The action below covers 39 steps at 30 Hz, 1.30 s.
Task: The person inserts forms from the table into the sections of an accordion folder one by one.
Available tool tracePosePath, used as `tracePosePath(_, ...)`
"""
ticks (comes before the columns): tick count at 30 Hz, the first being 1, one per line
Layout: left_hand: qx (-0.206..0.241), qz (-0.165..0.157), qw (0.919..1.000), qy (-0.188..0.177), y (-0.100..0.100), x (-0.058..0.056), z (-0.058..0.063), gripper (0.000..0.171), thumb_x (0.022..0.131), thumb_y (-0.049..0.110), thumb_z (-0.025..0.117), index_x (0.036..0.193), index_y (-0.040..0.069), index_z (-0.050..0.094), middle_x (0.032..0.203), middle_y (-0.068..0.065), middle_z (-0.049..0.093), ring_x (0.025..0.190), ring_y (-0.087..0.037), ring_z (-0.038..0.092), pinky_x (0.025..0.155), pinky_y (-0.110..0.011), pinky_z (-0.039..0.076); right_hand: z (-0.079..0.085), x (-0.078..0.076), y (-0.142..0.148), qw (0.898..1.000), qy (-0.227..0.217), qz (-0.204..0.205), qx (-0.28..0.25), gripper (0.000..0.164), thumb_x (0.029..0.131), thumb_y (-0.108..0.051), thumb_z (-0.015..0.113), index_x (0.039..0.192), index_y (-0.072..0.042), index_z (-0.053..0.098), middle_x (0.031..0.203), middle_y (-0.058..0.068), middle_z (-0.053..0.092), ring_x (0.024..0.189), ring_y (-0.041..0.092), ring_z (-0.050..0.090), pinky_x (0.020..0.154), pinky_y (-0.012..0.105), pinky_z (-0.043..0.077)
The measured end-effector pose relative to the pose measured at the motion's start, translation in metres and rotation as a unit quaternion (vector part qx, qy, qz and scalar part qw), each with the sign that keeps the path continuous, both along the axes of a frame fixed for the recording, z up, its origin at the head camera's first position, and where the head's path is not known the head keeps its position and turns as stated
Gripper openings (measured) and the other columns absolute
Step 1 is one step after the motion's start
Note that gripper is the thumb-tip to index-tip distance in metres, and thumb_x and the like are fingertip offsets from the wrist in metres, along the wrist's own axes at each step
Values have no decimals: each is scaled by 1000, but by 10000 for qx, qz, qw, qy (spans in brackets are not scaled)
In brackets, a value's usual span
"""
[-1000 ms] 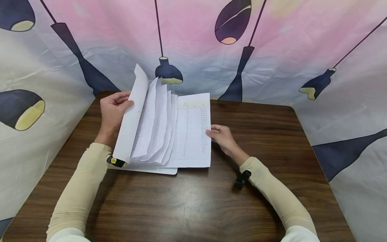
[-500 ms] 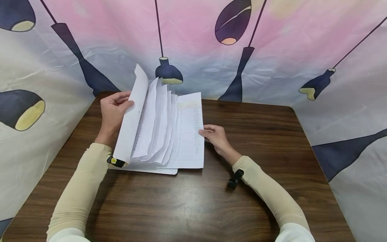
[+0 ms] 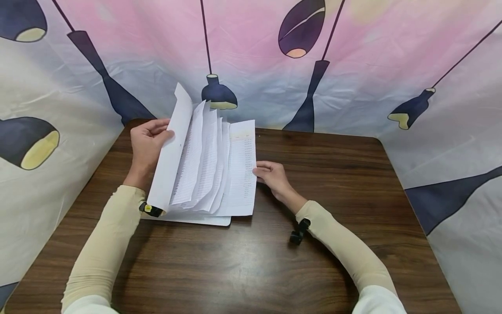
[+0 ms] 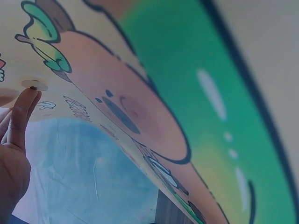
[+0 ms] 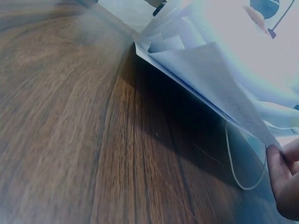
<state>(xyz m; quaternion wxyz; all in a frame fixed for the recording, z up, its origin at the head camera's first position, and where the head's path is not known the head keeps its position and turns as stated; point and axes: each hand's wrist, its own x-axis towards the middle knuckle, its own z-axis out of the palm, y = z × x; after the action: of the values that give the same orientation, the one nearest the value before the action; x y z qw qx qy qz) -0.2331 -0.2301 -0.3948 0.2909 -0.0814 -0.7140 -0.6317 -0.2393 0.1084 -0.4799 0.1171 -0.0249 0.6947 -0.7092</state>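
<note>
A white folder (image 3: 213, 220) lies at the table's back left, its flap (image 3: 166, 161) raised and tilted. Fingers and thumb of my left hand (image 3: 147, 141) pinch the flap's outer edge. In the left wrist view the outer side of the flap carries a cartoon pig (image 4: 126, 102) and a round button (image 4: 35, 85). Several printed sheets (image 3: 201, 161) fan out inside. My right hand (image 3: 272, 176) pinches the right edge of a printed sheet of paper (image 3: 241, 174), whose left part is hidden behind the fanned sheets. Below that sheet, a thin string (image 5: 233, 170) hangs in a loop.
The dark wooden table (image 3: 251, 270) reaches in front of the folder and to its right. A patterned cloth (image 3: 251, 52) hangs behind the table and along both sides. Each wrist wears a black strap (image 3: 302, 231).
My right hand has moved left with the printed sheet, and less of the sheet shows beyond the fanned ones. The left hand and the raised flap have stayed in place.
</note>
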Motion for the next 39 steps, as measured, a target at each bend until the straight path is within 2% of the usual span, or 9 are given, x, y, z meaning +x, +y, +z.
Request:
tracePosePath(11, 116, -89, 9999, 53, 0, 0, 0, 24, 86, -4, 72, 110, -9, 75, 88, 7, 77, 78, -6, 73, 72, -17, 55, -1, 0, -21, 9997, 98, 147, -156, 32, 94, 3, 69, 125, 8, 67, 115, 23, 72, 93, 16, 73, 81, 31, 60)
tracePosePath(19, -171, 92, 9998, 82, 2, 1, 0, 24, 87, -3, 71, 110, -8, 75, 88, 11, 76, 78, -3, 72, 72, -17, 55, -4, -1, -31, 9996, 202, 190, -21, 31, 93, 3, 69, 124, 9, 68, 112, 22, 73, 90, 14, 72, 79, 30, 60)
tracePosePath(24, -97, 81, 9999, 60, 3, 1, 0, 25, 86, -4, 71, 110, -8, 76, 87, 11, 77, 78, -3, 72, 71, -16, 55, -1, -1, -37, 9992, 278, 248, 129, 31, 93, 2, 70, 124, 8, 68, 111, 22, 74, 91, 16, 72, 80, 32, 60)
tracePosePath(29, 60, -19, 10000, 22, 3, 1, -1, 25, 86, -3, 72, 110, -9, 75, 87, 8, 77, 78, -5, 73, 70, -17, 55, 2, -2, -45, 9993, 153, 305, 130, 33, 94, 2, 70, 126, 8, 67, 113, 22, 73, 94, 17, 72, 81, 32, 60)
tracePosePath(39, -27, 49, 10000, -37, 5, 1, -1, 25, 87, -2, 72, 111, -8, 76, 88, 9, 77, 78, -5, 73, 71, -17, 55, 6, -2, -63, 9994, 54, 258, 205, 33, 96, 4, 63, 129, 10, 65, 120, 25, 70, 101, 21, 70, 82, 30, 59)
